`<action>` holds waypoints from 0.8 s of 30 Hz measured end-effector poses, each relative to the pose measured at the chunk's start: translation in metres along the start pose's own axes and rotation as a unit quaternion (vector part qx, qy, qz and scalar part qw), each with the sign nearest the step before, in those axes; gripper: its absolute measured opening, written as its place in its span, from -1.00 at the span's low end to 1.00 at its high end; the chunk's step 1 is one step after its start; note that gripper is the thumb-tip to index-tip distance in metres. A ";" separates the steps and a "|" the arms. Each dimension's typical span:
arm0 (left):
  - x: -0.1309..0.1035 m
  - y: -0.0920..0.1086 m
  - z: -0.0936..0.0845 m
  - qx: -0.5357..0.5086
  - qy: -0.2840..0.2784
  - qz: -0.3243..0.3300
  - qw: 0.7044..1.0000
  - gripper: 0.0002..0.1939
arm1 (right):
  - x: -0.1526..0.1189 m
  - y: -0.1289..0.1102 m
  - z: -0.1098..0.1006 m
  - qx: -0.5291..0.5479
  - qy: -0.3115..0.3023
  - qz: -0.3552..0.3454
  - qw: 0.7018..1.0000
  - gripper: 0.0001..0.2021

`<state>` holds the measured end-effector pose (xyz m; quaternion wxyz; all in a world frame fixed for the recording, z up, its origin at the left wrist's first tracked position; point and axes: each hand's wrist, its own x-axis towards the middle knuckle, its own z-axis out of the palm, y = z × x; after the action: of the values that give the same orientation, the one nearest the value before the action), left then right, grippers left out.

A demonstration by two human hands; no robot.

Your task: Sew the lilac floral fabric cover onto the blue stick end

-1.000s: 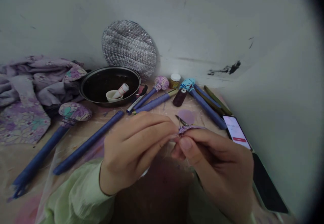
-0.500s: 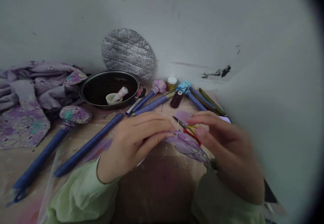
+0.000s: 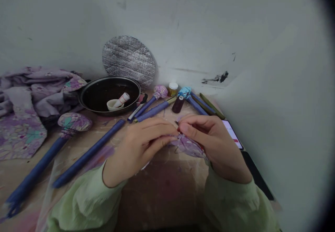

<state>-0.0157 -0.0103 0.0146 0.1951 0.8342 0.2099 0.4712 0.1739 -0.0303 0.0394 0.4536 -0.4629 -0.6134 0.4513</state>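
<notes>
Between my two hands is a small gathered piece of purple floral cloth (image 3: 190,147). My left hand (image 3: 142,144) pinches its left end between thumb and fingers. The thumb and fingertips of my right hand (image 3: 213,141) are pressed together at the top of the cloth, close to my left fingertips. Whatever my right fingers grip is too small to make out. A loop of thread hangs below the cloth's left end. Just behind my right fingertips, a dark scissor tip (image 3: 176,122) shows; the rest is mostly hidden. A dark thread spool (image 3: 178,104) stands beyond my hands.
Behind on the left are a black pan (image 3: 90,95) with a small white cup (image 3: 112,105), and purple cloth (image 3: 23,120). Blue wrapped sticks (image 3: 90,153) lie about, some with cloth heads. A silver disc (image 3: 128,60) leans on the wall. At right lies a phone (image 3: 231,134).
My right hand has moved left and closed in on the cloth beside my left fingertips, now covering most of the scissors. The phone shows more fully. The view has shifted slightly.
</notes>
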 end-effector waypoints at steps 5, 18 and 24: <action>0.001 0.003 0.000 -0.055 -0.026 -0.022 0.998 -0.93 | 0.001 -0.003 0.000 0.057 -0.024 0.024 0.998 -0.81; 0.003 0.008 -0.003 -0.052 -0.037 -0.088 0.994 -0.92 | 0.011 0.009 0.007 0.102 -0.012 0.043 0.994 -0.77; 0.003 0.006 -0.002 -0.083 0.007 -0.103 0.991 -0.89 | 0.010 0.010 0.009 0.151 0.020 0.038 0.988 -0.75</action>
<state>-0.0150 -0.0134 0.0206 0.3100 0.7857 0.2565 0.4698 0.1648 -0.0197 0.0299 0.5129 -0.4209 -0.5107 0.5468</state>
